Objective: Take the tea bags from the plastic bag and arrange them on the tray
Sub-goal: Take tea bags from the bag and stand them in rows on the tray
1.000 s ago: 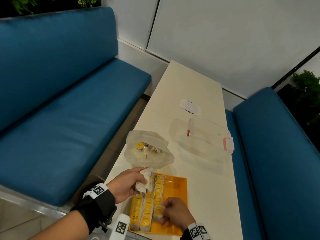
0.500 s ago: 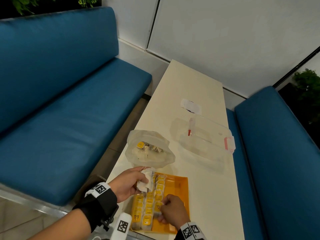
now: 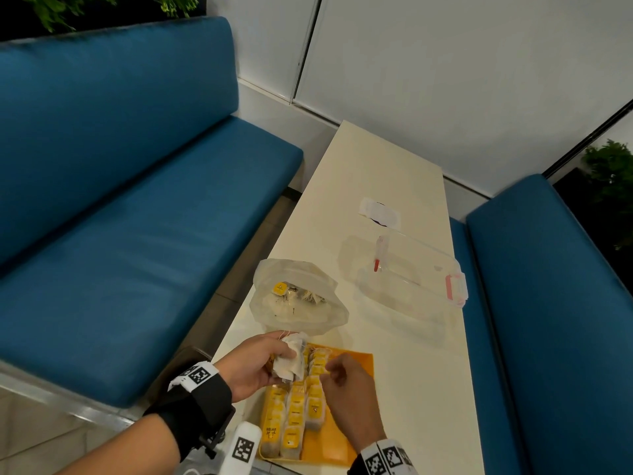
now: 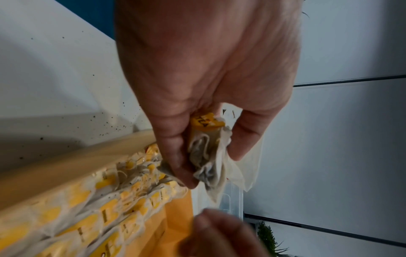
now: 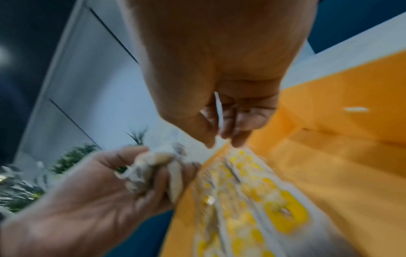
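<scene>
Three rows sit on the tray (image 3: pixel 356 363); your right hand (image 3: pixel 346 389) has lifted off them, fingers curled, apparently empty, toward the bags (image 3: pixel 291 358) your left hand (image 3: pixel 253 363) grips — next placement.

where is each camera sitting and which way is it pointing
Head: worn on the head, looking forward and down the table; shows both forearms, the left hand, the right hand, the plastic bag and the tray.
Left wrist: on the left wrist, looking along the left hand at its bunch of tea bags; right fingertips show at the bottom.
Right wrist: on the right wrist, blurred, looking along the right hand toward the tray; the left hand shows too.
Shared: all three see the tray and the held tea bags.
</scene>
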